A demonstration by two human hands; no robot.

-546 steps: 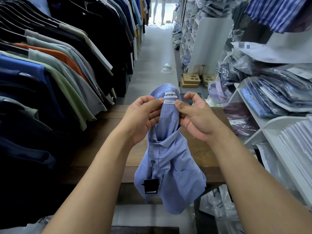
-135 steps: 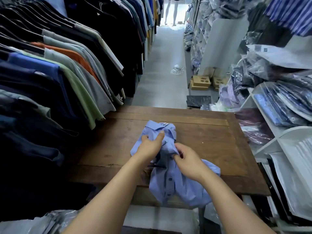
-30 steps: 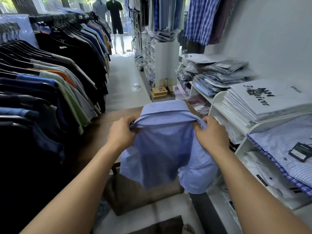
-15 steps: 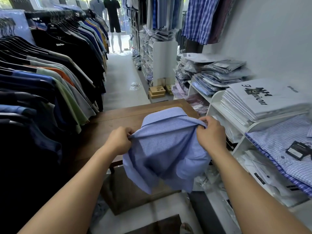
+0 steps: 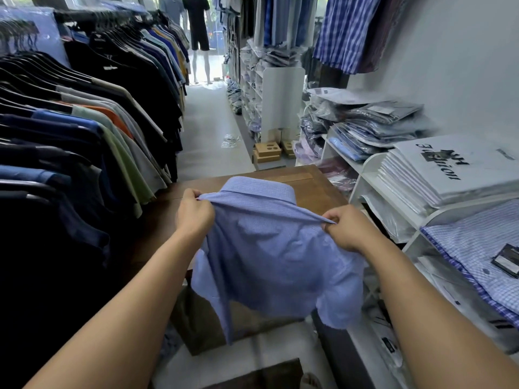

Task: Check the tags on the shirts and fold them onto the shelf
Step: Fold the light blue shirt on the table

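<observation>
Floor [image 5: 207, 141]: pale grey aisle.
Wall [image 5: 463, 51]: plain white, right.
Tabletop [image 5: 317, 189]: brown wood.
Light: daylight, perhaps through a far doorway [image 5: 217, 70].

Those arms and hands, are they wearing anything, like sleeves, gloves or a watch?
No sleeves show: the left arm and right arm are bare to the picture's edge. The left hand and right hand have no gloves, and no watch, bracelet or ring is visible.

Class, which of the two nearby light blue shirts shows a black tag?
The checked blue shirt lying in the white shelf unit at right, with a black tag on it. The held-up blue shirt shows none.
</observation>
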